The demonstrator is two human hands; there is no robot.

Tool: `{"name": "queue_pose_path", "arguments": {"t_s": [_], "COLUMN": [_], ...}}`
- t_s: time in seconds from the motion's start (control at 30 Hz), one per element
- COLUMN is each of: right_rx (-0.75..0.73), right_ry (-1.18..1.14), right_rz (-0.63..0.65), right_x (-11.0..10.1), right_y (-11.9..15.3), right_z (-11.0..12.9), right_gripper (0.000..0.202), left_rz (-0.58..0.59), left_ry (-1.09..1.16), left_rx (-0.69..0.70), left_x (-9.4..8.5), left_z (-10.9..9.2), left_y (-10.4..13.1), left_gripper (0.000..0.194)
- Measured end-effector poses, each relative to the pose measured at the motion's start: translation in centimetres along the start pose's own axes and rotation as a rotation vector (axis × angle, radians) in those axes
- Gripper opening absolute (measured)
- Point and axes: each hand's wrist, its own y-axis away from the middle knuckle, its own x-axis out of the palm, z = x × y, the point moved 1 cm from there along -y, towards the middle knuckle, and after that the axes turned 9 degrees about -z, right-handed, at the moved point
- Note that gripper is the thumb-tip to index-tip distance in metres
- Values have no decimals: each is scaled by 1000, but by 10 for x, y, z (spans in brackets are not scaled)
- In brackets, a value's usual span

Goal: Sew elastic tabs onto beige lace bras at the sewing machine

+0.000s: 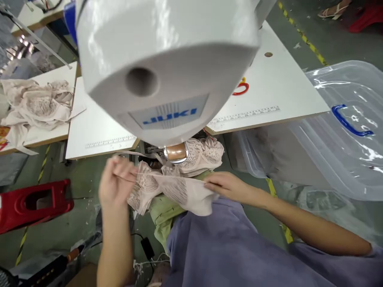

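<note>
A pale pink lace bra [176,189] is stretched between my hands, just above my lap. My left hand [116,179], slightly blurred, is closed with fingertips pinching the thin edge of the bra at its left end. At the other end, my right hand [224,185] grips the bra's edge between thumb and fingers, with the cup fabric hanging below. Behind it, more lace bra pieces [206,153] lie under the white sewing machine [170,71], whose head hides the needle area. A narrow strap [134,153] runs from near my left hand toward the machine.
White table boards [284,87] with rulers flank the machine; red-handled scissors [241,88] lie on the right one. A pile of pale pink bras [38,103] rests on the left table. A clear plastic bin [344,159] stands right, a red stool [36,203] left.
</note>
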Motion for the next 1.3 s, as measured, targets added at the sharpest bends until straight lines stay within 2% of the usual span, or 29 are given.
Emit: {"name": "queue_pose_path", "arguments": {"t_s": [0.03, 0.1, 0.2, 0.33, 0.4, 0.43, 0.47, 0.53, 0.57, 0.6, 0.63, 0.67, 0.73, 0.77, 0.87, 0.93, 1.07, 1.2, 1.3], "right_rx": [25, 28, 61, 254, 390, 455, 507, 537, 519, 490, 459, 429, 362, 323, 250, 253, 246, 170, 93], "right_ry": [18, 50, 34, -72, -118, -150, -180, -200, -175, -137, -100, -81, -104, -137, -225, -268, -254, -155, -21], "right_rz": [-13, 32, 69, 62, -41, -157, -325, -725, -849, -868, -785, -633, -304, -209, -146, -131, -81, -35, -2], "right_x": [-5, -14, -24, -24, -21, -18, -16, -9, -5, 1, 6, 11, 20, 21, 15, 7, -8, -14, -13], "right_y": [2, 4, 6, 13, 17, 18, 19, 20, 18, 15, 9, 2, -13, -21, -40, -47, -50, -50, -47], "right_z": [-4, -8, -9, -14, -18, -20, -22, -21, -19, -16, -11, -5, 9, 16, 31, 35, 36, 37, 37], "right_gripper": [38, 38, 40, 34, 30, 28, 29, 38, 39, 35, 30, 27, 28, 31, 38, 42, 44, 31, 25], "left_rz": [-109, -244, -372, -548, -612, -634, -651, -653, -629, -584, -477, -352, -220, -168, -24, 58, 186, 239, 291], "left_ry": [193, 381, 450, 426, 397, 380, 362, 317, 277, 227, 85, -51, -126, -144, -279, -484, -850, -1086, -1222], "left_rx": [26, 59, 138, 187, 207, 218, 225, 209, 178, 125, 39, -46, -136, -160, -193, -137, 15, 110, 129], "left_x": [-16, -50, -96, -150, -169, -175, -176, -163, -149, -131, -109, -85, -39, -18, 24, 38, 50, 58, 64], "left_z": [-14, -35, -51, -55, -54, -52, -48, -33, -21, -6, 10, 28, 60, 73, 93, 93, 83, 81, 80], "left_y": [-7, -18, -25, -25, -22, -19, -17, -10, -7, -4, 0, 5, 16, 22, 38, 42, 44, 46, 41], "left_gripper": [28, 34, 45, 44, 39, 37, 36, 33, 30, 25, 21, 21, 27, 28, 26, 26, 22, 15, 16]}}
